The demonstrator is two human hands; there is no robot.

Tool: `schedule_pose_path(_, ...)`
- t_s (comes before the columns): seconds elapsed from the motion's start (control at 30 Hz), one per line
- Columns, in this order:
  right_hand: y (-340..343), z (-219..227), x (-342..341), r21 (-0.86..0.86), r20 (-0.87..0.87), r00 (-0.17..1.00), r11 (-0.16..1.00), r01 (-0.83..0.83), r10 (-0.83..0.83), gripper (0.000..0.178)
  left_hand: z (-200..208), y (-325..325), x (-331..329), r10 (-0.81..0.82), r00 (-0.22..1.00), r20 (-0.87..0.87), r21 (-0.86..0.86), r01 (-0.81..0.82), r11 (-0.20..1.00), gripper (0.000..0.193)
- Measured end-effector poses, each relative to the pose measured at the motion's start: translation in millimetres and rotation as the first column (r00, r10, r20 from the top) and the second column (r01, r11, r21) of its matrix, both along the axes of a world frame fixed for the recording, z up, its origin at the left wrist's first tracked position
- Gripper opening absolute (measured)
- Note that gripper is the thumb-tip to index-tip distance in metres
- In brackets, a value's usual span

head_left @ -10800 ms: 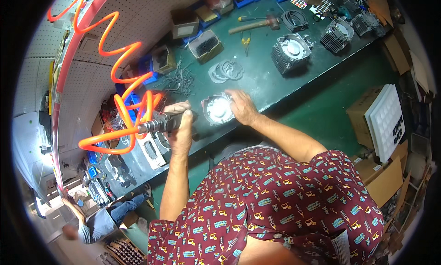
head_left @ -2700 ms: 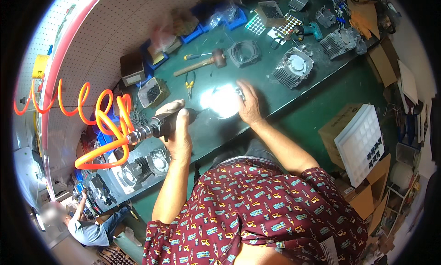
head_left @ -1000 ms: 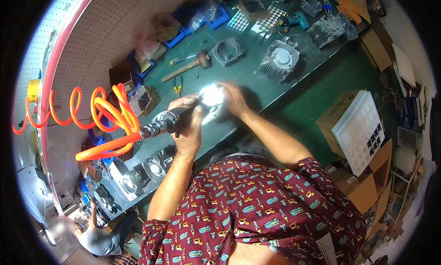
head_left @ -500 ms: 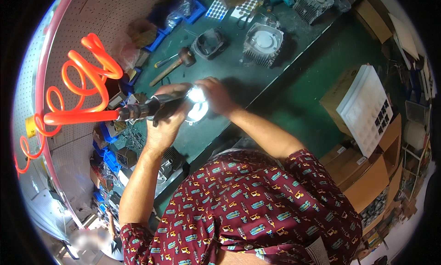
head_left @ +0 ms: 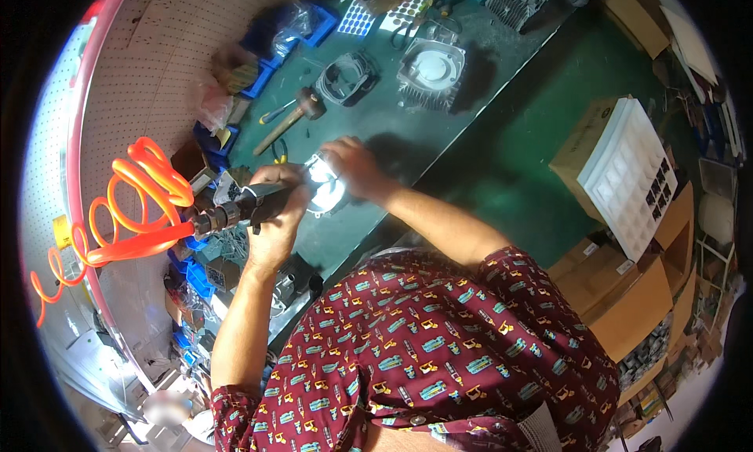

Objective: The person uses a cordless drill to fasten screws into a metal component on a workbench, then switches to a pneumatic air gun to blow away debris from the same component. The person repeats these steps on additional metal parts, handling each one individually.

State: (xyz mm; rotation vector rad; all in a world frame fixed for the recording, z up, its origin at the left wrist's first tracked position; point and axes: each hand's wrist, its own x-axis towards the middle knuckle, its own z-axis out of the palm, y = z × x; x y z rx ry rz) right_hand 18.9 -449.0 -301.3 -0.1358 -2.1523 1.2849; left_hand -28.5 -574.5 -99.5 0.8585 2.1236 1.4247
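Observation:
In my left hand point(head_left: 273, 228) is a black air tool point(head_left: 265, 204), its rear end joined to an orange coiled hose point(head_left: 153, 189). The fingers wrap round its body, and its front end lies close against a brightly lit metal part point(head_left: 326, 195). My right hand point(head_left: 357, 168) grips the far right edge of that part with bent fingers. Glare washes out much of the part's surface, so its exact kind does not show. Both hands are over the green bench top point(head_left: 345, 240).
A mallet point(head_left: 294, 116), a dark metal housing point(head_left: 346, 79) and a finned metal housing point(head_left: 431, 68) lie farther back. Blue bins point(head_left: 314, 29) line the pegboard side. On the right, a white compartment tray point(head_left: 631, 177) leans on a cardboard box point(head_left: 584, 150).
My hands, the air tool and the metal part have shifted slightly left and down in the picture. The part is turned a little, showing more of its face. The hose coils have swung lower.

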Motion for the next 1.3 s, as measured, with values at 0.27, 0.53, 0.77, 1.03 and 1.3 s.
schedule_pose_path(0.27,-4,-12,-6,-0.169,0.065,0.998,0.985,0.009,0.003,0.032,5,1,15,0.205,0.979,0.009,0.267,-0.2,0.943,0.026)
schedule_pose_path(0.53,1,-2,-1,-0.225,0.082,0.996,0.974,-0.014,0.033,0.036,-8,-34,-6,0.447,0.894,0.006,0.367,-0.418,0.831,0.023)
schedule_pose_path(0.77,3,-5,-3,-0.183,0.032,0.999,0.983,-0.021,0.027,0.031,-31,-38,-3,0.495,0.867,0.054,0.468,-0.46,0.755,0.023)
schedule_pose_path(1.03,2,-7,-4,-0.206,0.024,1.0,0.978,-0.012,0.017,0.031,-39,-44,-3,0.501,0.865,0.016,0.42,-0.461,0.782,0.025)
schedule_pose_path(1.3,4,-2,-1,-0.201,0.027,0.999,0.979,-0.027,0.033,0.031,-37,-44,3,0.504,0.86,-0.082,0.405,-0.434,0.805,0.025)
